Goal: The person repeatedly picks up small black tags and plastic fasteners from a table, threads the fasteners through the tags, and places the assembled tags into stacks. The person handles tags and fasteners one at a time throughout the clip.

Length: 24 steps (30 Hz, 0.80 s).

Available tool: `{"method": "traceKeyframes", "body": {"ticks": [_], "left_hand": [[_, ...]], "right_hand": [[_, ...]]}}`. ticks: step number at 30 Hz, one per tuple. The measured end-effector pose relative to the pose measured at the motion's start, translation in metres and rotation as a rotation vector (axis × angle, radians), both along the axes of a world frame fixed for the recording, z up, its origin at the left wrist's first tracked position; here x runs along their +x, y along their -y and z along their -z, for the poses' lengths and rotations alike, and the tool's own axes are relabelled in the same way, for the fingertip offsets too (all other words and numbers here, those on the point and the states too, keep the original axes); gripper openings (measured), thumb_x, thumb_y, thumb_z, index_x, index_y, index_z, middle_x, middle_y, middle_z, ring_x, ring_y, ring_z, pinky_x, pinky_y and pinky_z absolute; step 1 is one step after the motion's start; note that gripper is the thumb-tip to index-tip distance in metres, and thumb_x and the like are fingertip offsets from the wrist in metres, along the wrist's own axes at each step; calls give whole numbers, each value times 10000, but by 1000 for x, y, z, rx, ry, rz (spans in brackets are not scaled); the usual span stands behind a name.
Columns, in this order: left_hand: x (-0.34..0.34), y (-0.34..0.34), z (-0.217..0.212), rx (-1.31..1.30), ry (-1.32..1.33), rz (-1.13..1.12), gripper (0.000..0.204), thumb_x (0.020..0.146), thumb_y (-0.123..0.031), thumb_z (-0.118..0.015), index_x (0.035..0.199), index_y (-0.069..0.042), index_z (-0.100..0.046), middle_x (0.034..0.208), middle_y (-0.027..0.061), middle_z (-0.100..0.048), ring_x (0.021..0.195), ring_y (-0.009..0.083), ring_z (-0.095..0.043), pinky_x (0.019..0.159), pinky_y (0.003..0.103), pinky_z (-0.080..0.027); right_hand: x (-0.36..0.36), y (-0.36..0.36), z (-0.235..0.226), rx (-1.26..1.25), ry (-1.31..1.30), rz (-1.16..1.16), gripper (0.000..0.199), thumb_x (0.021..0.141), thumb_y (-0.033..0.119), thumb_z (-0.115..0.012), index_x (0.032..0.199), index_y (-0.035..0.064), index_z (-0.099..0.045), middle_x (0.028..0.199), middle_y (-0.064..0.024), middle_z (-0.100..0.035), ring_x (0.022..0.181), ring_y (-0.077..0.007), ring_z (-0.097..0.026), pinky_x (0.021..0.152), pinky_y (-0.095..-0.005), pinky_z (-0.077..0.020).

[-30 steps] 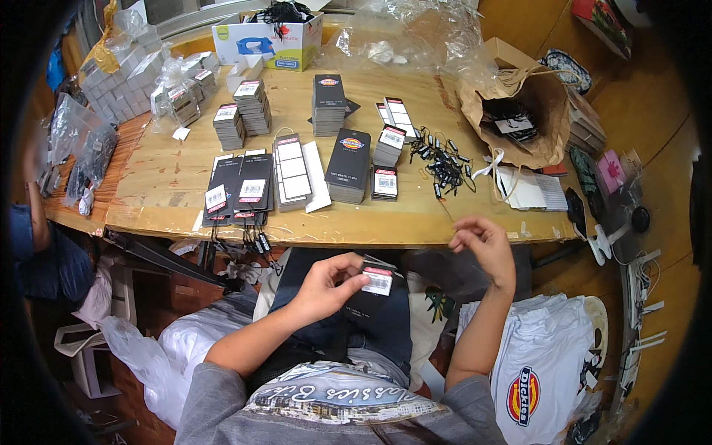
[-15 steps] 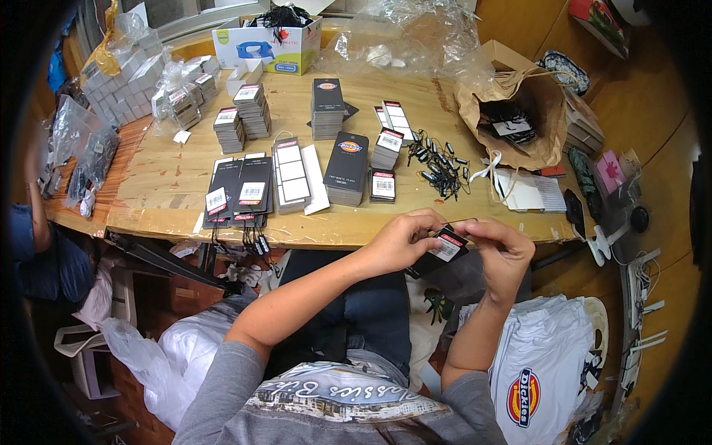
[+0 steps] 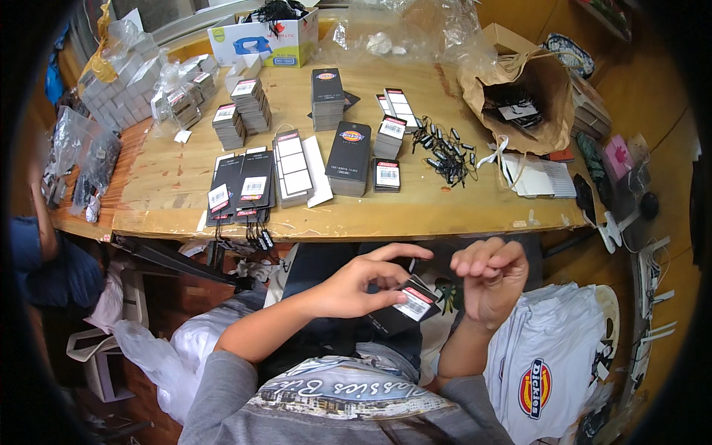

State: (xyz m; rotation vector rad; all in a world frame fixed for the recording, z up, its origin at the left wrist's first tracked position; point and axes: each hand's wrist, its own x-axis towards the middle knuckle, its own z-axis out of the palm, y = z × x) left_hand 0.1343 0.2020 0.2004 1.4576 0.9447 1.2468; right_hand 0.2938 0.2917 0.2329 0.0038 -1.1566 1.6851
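Observation:
Over my lap, my left hand [image 3: 362,285] grips a black hang tag [image 3: 384,320] that carries a smaller card with a red strip and a white label. To its right, my right hand [image 3: 491,280] is raised with curled fingers, apart from the tag; whatever those fingers pinch, if anything, is too small to make out. On the table beyond stand a tall stack of black tags [image 3: 348,159] and small stacks of labelled cards [image 3: 389,137]. Black tag strings [image 3: 445,156] lie in a loose pile. Strung black tags [image 3: 241,185] overlap at the front left, their strings hanging over the edge.
A brown paper bag [image 3: 552,137] stands open at the table's right. A printed box [image 3: 297,44] and clear plastic [image 3: 356,30] are at the back. White shirts [image 3: 549,356] are piled at my right. Another person's arm [image 3: 46,222] shows at far left.
Both hands have come down from the table's edge and moved apart. The hang tag has gone with my left hand, down and to the left; my right hand has left it.

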Motion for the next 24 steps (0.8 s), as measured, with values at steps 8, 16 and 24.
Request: {"method": "traceKeyframes", "body": {"ticks": [8, 16, 24], "left_hand": [[-11, 26, 36, -190, 442, -344, 277, 846, -91, -446, 1093, 7, -368, 1105, 194, -488, 964, 207, -532, 828, 314, -429], [6, 24, 32, -16, 329, -591, 206, 820, -6, -477, 966, -2, -332, 895, 98, -528, 793, 98, -527, 692, 217, -431], [8, 28, 33, 130, -67, -858, 314, 729, 2, -618, 876, 3, -341, 775, 94, -557, 718, 98, -544, 627, 206, -443]], "right_hand": [[-7, 21, 23, 95, 250, 173, 75, 692, -61, -609, 765, -52, -593, 734, -139, -551, 618, -165, -545, 557, -256, -472], [-27, 36, 43, 185, 552, 236, 109, 662, -93, -625, 745, -44, -574, 743, -73, -539, 701, -117, -519, 607, -198, -414], [-41, 40, 43, 99, 479, 233, 119, 680, -108, -580, 762, -33, -538, 866, -71, -514, 733, -76, -501, 590, -181, -421]]}}
